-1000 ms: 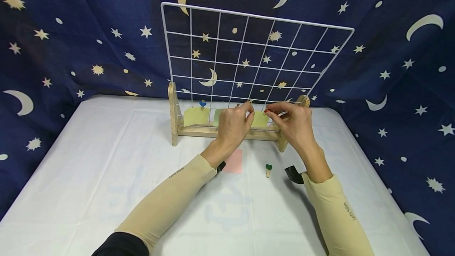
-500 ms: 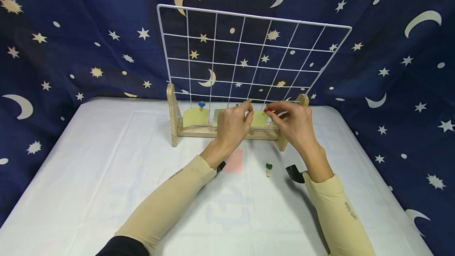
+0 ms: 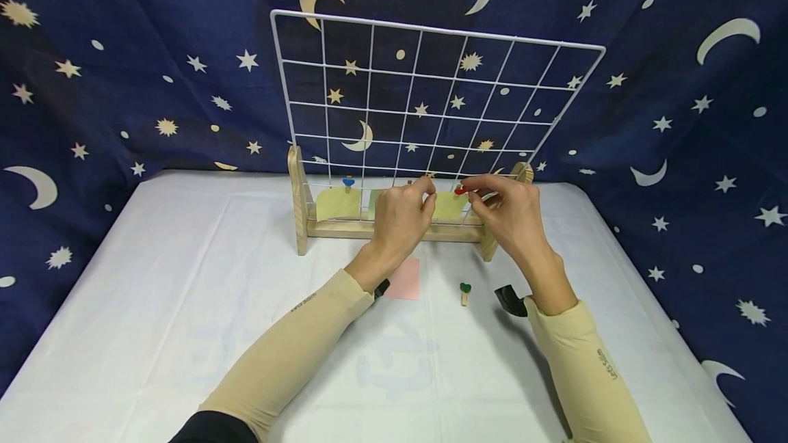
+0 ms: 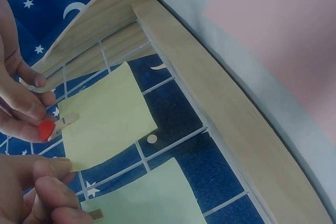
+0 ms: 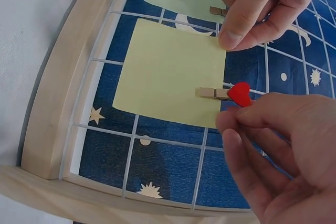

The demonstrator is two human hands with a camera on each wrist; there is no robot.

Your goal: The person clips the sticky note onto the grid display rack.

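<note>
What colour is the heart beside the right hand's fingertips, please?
The heart is red, clearest in the right wrist view.

Reaching In Close

I saw the left forearm [image 3: 295, 337] and right forearm [image 3: 587, 368] reach forward. The left hand [image 3: 399, 219] pinched between thumb and fingers; near those fingertips, the right hand [image 3: 509, 216] hung loosely curved.

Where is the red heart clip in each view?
Head: red heart clip slightly right of centre, about mid-height.
Left wrist: red heart clip far left, below mid-height.
Right wrist: red heart clip right of centre, about mid-height.
Shared landmark: the yellow note it overlaps.
</note>
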